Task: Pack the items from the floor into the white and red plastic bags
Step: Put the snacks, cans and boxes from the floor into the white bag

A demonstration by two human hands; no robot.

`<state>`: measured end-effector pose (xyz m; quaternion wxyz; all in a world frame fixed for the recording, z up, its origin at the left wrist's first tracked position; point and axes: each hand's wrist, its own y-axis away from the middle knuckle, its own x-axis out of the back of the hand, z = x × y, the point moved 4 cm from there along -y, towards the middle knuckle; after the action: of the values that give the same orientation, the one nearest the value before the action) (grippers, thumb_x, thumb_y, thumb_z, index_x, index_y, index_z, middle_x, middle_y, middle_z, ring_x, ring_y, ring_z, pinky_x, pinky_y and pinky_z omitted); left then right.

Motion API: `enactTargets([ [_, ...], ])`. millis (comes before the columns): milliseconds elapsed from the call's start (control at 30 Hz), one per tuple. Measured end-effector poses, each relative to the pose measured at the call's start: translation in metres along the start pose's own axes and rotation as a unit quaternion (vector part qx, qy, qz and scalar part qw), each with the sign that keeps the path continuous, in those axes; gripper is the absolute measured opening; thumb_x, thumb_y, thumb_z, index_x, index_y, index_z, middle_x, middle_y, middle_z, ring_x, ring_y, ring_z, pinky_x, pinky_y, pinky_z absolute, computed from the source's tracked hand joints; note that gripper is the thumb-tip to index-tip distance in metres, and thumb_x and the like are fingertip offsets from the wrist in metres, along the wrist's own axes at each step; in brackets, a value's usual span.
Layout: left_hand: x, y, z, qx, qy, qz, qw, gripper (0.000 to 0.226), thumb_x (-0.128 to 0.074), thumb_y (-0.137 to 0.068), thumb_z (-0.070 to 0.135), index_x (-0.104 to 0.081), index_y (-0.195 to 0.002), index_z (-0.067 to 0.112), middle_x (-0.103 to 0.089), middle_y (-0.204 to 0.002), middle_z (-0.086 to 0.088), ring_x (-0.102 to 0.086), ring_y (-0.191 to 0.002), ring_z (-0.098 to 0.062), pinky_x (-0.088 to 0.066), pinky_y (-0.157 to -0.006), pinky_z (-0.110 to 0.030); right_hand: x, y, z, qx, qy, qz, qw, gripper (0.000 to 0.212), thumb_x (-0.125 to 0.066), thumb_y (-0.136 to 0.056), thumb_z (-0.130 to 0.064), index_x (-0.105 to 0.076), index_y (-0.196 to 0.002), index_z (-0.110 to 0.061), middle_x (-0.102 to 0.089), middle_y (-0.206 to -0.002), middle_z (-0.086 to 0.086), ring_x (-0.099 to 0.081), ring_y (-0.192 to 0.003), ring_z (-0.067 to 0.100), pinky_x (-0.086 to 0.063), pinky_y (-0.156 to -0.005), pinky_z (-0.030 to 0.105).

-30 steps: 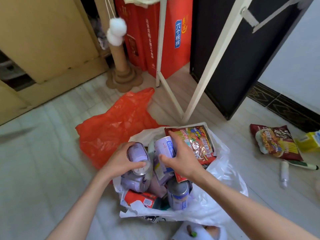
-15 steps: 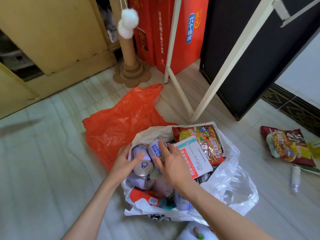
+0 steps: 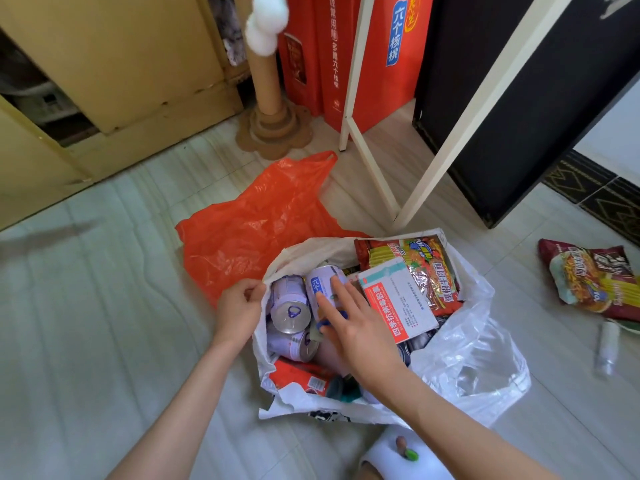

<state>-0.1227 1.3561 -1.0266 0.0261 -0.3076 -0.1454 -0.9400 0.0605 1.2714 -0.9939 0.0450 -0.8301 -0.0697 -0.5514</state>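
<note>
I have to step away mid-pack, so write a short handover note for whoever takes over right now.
Left hand pinches the white bag rim, holding it open. Right hand, fingers straight, rests on a purple can inside the bag.

Done: several cans, a noodle packet, a medicine box and a red packet are in the white bag.

Left: the snack bag and small white bottle lie on the floor to the right. The red bag lies flat behind the white one, apparently unused.
</note>
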Motion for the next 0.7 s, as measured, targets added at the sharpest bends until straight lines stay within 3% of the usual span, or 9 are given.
enactTargets([
  [67, 0.010, 0.021, 0.008, -0.047, -0.003, 0.004, 0.999, 0.013, -0.058, -0.086, 0.004, -0.063, -0.080, 0.014, -0.065, -0.070, -0.001, -0.056, -0.062, -0.008, -0.041, -0.062, -0.012, 0.002, -0.004, -0.001, -0.006, 0.006, 0.019, 1.000, 0.043, -0.076, -0.073, -0.019, -0.065, -0.113, -0.009, -0.058, -0.125, 0.023, -0.060, -0.107, 0.040, -0.058, -0.068, 0.043],
  [133, 0.014, 0.039, 0.012, -0.081, -0.010, 0.007, 0.997, 0.018, -0.060, -0.084, 0.001, -0.061, -0.075, 0.017, -0.059, -0.062, 0.009, -0.054, -0.056, -0.001, -0.037, -0.055, -0.003, 0.001, -0.007, -0.002, -0.009, -0.029, 0.018, 0.999, 0.043, -0.069, -0.080, -0.016, -0.059, -0.121, -0.009, -0.051, -0.133, 0.024, -0.052, -0.118, 0.043, -0.055, -0.080, 0.047],
  [200, 0.014, 0.047, 0.014, -0.099, -0.023, 0.003, 0.995, 0.017, -0.061, -0.083, -0.002, -0.063, -0.075, 0.013, -0.059, -0.064, 0.006, -0.056, -0.061, -0.013, -0.037, -0.057, -0.008, -0.004, -0.007, -0.001, -0.019, -0.065, 0.005, 0.998, 0.044, -0.057, -0.089, -0.016, -0.049, -0.132, -0.011, -0.035, -0.146, 0.021, -0.034, -0.133, 0.041, -0.044, -0.098, 0.047],
  [333, 0.004, 0.044, 0.019, -0.126, -0.086, -0.036, 0.988, 0.005, -0.063, -0.081, -0.001, -0.067, -0.078, -0.001, -0.061, -0.096, -0.009, -0.053, -0.098, -0.030, -0.033, -0.083, -0.021, -0.006, -0.009, -0.002, -0.023, -0.059, 0.018, 0.998, 0.045, -0.051, -0.090, -0.015, -0.046, -0.133, -0.008, -0.033, -0.147, 0.022, -0.029, -0.137, 0.040, -0.034, -0.109, 0.045],
  [433, 0.003, 0.035, 0.019, -0.103, -0.058, -0.102, 0.988, 0.005, -0.062, -0.084, 0.004, -0.067, -0.082, 0.005, -0.040, -0.128, 0.002, -0.029, -0.128, -0.013, -0.019, -0.104, -0.024, -0.008, -0.012, -0.004, -0.033, -0.067, -0.013, 0.997, 0.047, -0.045, -0.093, -0.018, -0.038, -0.139, -0.012, -0.023, -0.152, 0.017, -0.018, -0.143, 0.032, -0.025, -0.114, 0.038],
  [533, 0.001, 0.026, 0.020, -0.099, -0.048, -0.203, 0.973, 0.016, -0.057, -0.088, 0.006, -0.059, -0.076, 0.016, -0.050, -0.108, 0.007, -0.046, -0.106, -0.001, -0.029, -0.089, -0.023, -0.005, -0.007, -0.004, -0.039, -0.065, 0.005, 0.997, 0.045, -0.054, -0.087, -0.014, -0.049, -0.131, -0.010, -0.036, -0.145, 0.021, -0.034, -0.134, 0.038, -0.041, -0.103, 0.043],
  [567, 0.001, 0.023, 0.020, -0.100, -0.056, -0.207, 0.972, 0.017, -0.057, -0.088, 0.006, -0.058, -0.077, 0.019, -0.052, -0.100, 0.004, -0.048, -0.096, -0.004, -0.029, -0.083, -0.020, -0.004, -0.005, -0.005, -0.037, -0.052, 0.013, 0.998, 0.043, -0.060, -0.083, -0.012, -0.054, -0.126, -0.009, -0.044, -0.140, 0.023, -0.046, -0.124, 0.041, -0.048, -0.094, 0.046],
  [633, 0.001, 0.021, 0.021, -0.088, -0.069, -0.189, 0.975, 0.014, -0.059, -0.086, 0.006, -0.058, -0.093, 0.018, -0.051, -0.105, 0.000, -0.046, -0.093, -0.010, -0.030, -0.073, -0.017, -0.001, -0.002, -0.008, -0.053, -0.012, 0.033, 0.998, 0.041, -0.069, -0.073, -0.010, -0.063, -0.114, -0.011, -0.057, -0.125, 0.022, -0.060, -0.095, 0.041, -0.055, -0.070, 0.043],
  [700, -0.001, 0.021, 0.020, -0.078, -0.075, -0.163, 0.981, 0.034, -0.064, -0.082, 0.005, -0.054, -0.112, 0.018, -0.050, -0.108, -0.002, -0.047, -0.092, -0.013, -0.032, -0.073, -0.017, 0.002, -0.001, -0.009, -0.073, -0.010, 0.050, 0.996, 0.038, -0.067, -0.071, -0.005, -0.064, -0.108, -0.012, -0.059, -0.120, 0.019, -0.059, -0.086, 0.038, -0.053, -0.065, 0.041],
])
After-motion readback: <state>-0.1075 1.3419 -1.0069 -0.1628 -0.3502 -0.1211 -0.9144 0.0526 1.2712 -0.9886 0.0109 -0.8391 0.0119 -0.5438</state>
